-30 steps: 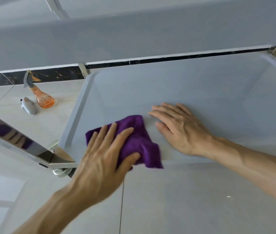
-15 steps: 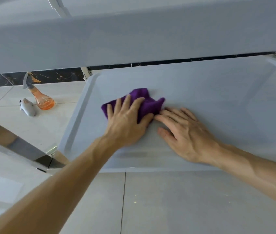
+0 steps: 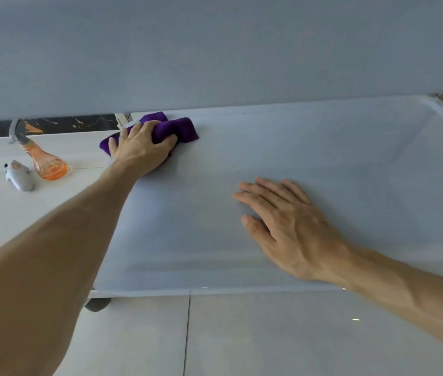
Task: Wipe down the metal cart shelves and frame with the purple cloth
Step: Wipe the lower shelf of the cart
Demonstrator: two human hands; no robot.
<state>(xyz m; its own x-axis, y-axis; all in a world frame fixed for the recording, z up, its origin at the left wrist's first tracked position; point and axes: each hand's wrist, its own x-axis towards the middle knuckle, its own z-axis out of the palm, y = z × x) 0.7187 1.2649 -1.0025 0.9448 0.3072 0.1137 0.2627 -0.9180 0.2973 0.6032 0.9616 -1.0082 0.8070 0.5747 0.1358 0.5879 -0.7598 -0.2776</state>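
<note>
The purple cloth (image 3: 177, 128) lies bunched at the far left corner of the cart's lower shelf (image 3: 364, 164), a pale grey tray with a raised rim. My left hand (image 3: 140, 147) presses on the cloth, its fingers curled over the bunched fabric. My right hand (image 3: 285, 226) lies flat on the shelf floor near the front edge, fingers straight and spread, holding nothing. The upper shelf (image 3: 214, 50) fills the top of the view and hides the lower shelf's back edge.
An orange spray bottle (image 3: 45, 161) and a small grey object (image 3: 18, 176) stand on the tiled floor left of the cart. A dark caster (image 3: 97, 303) shows under the front left corner. Pale floor tiles (image 3: 269, 335) lie in front.
My left hand has pushed the cloth from the shelf's front left area back to the far left corner. My right hand stayed flat on the shelf.
</note>
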